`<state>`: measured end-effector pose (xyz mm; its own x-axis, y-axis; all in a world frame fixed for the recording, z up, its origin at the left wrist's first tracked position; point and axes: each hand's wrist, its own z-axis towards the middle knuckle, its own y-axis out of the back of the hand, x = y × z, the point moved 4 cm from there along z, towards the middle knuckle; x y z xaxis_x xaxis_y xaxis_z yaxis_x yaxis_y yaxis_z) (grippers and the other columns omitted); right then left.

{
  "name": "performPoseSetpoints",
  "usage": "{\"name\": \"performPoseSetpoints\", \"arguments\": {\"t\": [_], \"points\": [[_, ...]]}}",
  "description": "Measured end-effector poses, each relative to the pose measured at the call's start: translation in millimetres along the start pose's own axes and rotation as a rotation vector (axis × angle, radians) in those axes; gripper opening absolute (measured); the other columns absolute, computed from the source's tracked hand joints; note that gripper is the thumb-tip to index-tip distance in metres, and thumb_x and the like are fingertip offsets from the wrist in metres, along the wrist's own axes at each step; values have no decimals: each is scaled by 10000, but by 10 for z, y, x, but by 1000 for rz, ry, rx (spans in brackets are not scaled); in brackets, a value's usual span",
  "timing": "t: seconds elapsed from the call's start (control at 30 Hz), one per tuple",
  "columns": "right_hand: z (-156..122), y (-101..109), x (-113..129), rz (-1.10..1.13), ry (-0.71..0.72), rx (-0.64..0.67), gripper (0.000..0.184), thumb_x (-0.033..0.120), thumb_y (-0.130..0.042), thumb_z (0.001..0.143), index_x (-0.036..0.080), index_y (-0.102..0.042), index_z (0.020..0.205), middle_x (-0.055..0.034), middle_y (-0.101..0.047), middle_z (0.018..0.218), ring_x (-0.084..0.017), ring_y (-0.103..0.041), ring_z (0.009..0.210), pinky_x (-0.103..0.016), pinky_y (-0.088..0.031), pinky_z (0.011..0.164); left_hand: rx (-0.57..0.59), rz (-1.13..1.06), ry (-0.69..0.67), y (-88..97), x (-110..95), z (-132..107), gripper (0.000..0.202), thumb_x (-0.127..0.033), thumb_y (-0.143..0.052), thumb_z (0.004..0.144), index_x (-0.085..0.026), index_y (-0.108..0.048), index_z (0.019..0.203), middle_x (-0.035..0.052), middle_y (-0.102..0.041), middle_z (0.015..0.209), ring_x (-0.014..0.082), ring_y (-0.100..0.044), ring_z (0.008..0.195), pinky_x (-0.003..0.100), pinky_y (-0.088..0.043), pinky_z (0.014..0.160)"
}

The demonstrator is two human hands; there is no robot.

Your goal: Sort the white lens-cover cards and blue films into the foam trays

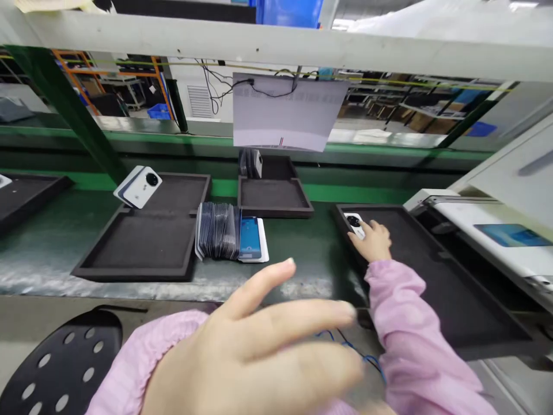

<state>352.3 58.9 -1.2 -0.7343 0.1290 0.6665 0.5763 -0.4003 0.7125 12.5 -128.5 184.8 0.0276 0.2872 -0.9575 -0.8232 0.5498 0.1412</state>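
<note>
My left hand [259,351] is close to the camera, partly blurred, with its fingers spread and nothing visible in them. On the right, my right hand [375,241] has its thumb and fingers at the edge of a white phone [353,222] with a round black camera. This phone lies in the upper left corner of a long dark tray [449,300]. Between the hands and the trays, a row of thin phone-shaped sheets [218,230] stands on the bench, packed on edge. Against its right side is a blue-screened phone panel [250,237] with a white sheet behind it.
A white phone-shaped piece [140,187] rests tilted on the left dark tray [138,274]. Another dark tray [276,210] at the back holds several upright pieces. A white machine [496,222] stands at the far right. A paper sheet [287,112] hangs above the bench; a black stool [64,357] is below.
</note>
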Motion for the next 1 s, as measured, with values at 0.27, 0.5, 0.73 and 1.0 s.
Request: {"name": "performPoseSetpoints", "arguments": {"t": [0.27, 0.5, 0.73, 1.0], "points": [[-808, -1399, 1359, 372, -170, 551, 536, 332, -661, 691, 119, -532, 1165, -102, -659, 961, -180, -632, 808, -278, -509, 687, -228, 529, 119, 587, 1278, -267, 372, -163, -472, 829, -220, -577, 1181, 95, -589, 1199, 242, -502, 1143, 482, -332, 1022], [-695, -1725, 1590, 346, -464, 680, 440, 321, -704, 632, 133, -573, 1007, -133, -630, 1017, -219, -593, 919, -328, -478, 726, -597, 579, 82, 962, 2115, -538, 260, -190, -466, 848, -185, -561, 1090, 113, -555, 1132, 210, -540, 1069, 402, -443, 925], [-666, -1861, 1812, 263, -457, 817, 209, 302, -618, 724, 150, -584, 864, -75, -679, 848, -164, -639, 741, -340, -500, 692, -984, 482, 16, 1478, 2158, -492, 611, -284, -545, 820, -195, -291, 1368, 163, -314, 1406, 260, -310, 1317, 443, -272, 1071], [-787, -1829, 2466, 23, 13, 760, 340, 287, -611, 720, 104, -517, 991, -180, -643, 1031, -326, -622, 964, -404, -483, 801, -725, 703, 301, 1546, 2134, -115, 981, -552, -606, 708, -62, -141, 1420, 275, -187, 1456, 365, -187, 1356, 519, -236, 1066]]}}
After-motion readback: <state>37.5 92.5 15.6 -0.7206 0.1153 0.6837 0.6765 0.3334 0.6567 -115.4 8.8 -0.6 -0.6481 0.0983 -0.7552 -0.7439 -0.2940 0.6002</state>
